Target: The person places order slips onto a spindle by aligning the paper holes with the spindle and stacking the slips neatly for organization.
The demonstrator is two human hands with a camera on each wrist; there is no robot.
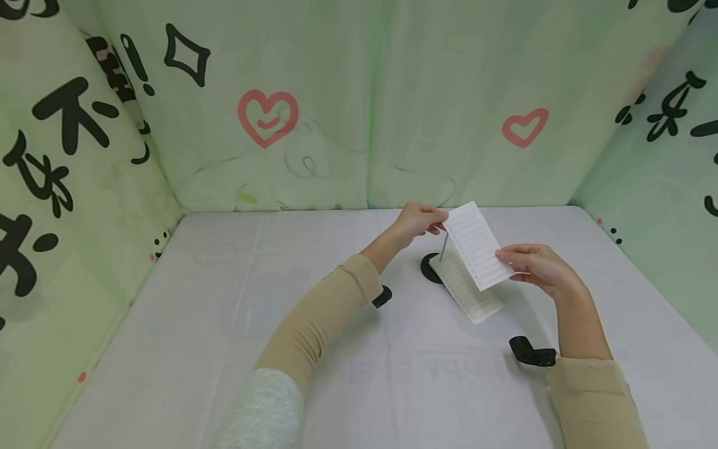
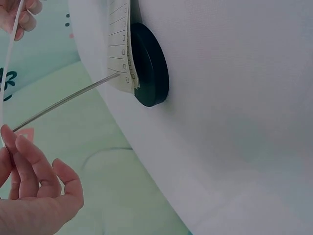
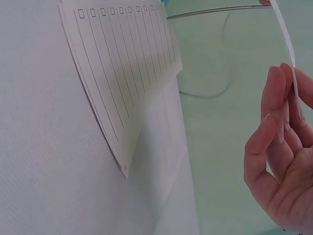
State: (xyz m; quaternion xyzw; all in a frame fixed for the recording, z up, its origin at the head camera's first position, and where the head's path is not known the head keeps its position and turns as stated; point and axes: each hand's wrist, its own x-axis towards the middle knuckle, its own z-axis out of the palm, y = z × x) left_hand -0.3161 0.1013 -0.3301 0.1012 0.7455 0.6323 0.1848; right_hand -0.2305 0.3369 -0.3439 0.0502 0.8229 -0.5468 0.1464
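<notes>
My left hand point(image 1: 419, 221) pinches the upper left corner of a white lined checklist sheet point(image 1: 475, 246), right by the top of a thin metal rod point(image 2: 66, 102). The right hand point(image 1: 536, 268) pinches the same sheet near its lower right edge, thumb and fingers on either side. The rod rises from a round black base point(image 2: 155, 68) and looks like a paper spike. Lower down, several lined sheets point(image 3: 117, 58) sit pierced on the rod near the base. In the wrist views the held sheet appears edge-on, above the lower sheets. Whether the rod's tip pierces it is hidden by my left fingers.
A white cloth covers the table point(image 1: 224, 324). Green printed curtains point(image 1: 336, 125) enclose its back and sides. Black wrist-worn pieces point(image 1: 531, 352) show under both forearms.
</notes>
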